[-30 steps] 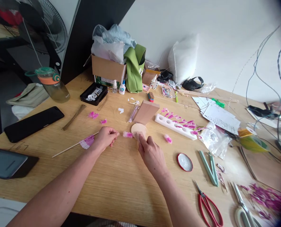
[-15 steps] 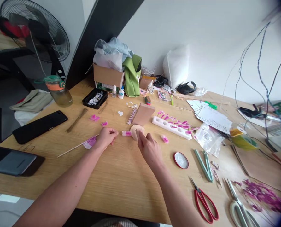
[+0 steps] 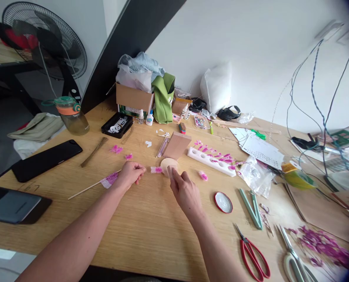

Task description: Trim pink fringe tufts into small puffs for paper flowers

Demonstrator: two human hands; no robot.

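- Far L. of work: slim, pale wooden stick (image 3: 84, 189) w/ purple-and-white paper flag (image 3: 109, 180), lying nr L. wrist; best left clear of the moving forearm.
- L. hand (image 3: 130, 174): thumb and fingertips drawn together in a pinch, low over the table; whether on a fine wire or on nothing, can't tell. A steady, light pinch would suit.
- Btwn the hands: short, bristly pink-and-white fringed piece (image 3: 156, 169), lying lengthwise L. to R.; R. end at the disc's rim (overlap or mere contact unclear). Fringe prob. soft, so avoid flattening it; handle by the ends.
- Pale, round wooden disc (image 3: 166, 162): flat on table, a handy firm base; nr edge partly hidden by the fingers.
- Thin, flat, brownish strip (image 3: 170, 172): over the disc, apparently clamped btwn R. thumb and fingers; exact grip partly hidden. Should go on flat, w/ even, gentle pressure.
- R. hand (image 3: 187, 192): bent over the disc's nr side, apart from L. hand; wrist best kept low for control.
- Oblong, pinkish-brown wooden block (image 3: 177, 145): propped just behind disc; mind knocking it.
- Loose, fluffy pink-and-white tuft (image 3: 203, 175): R. of disc, free of both hands; sleeve-free forearm should pass w/o brushing it.
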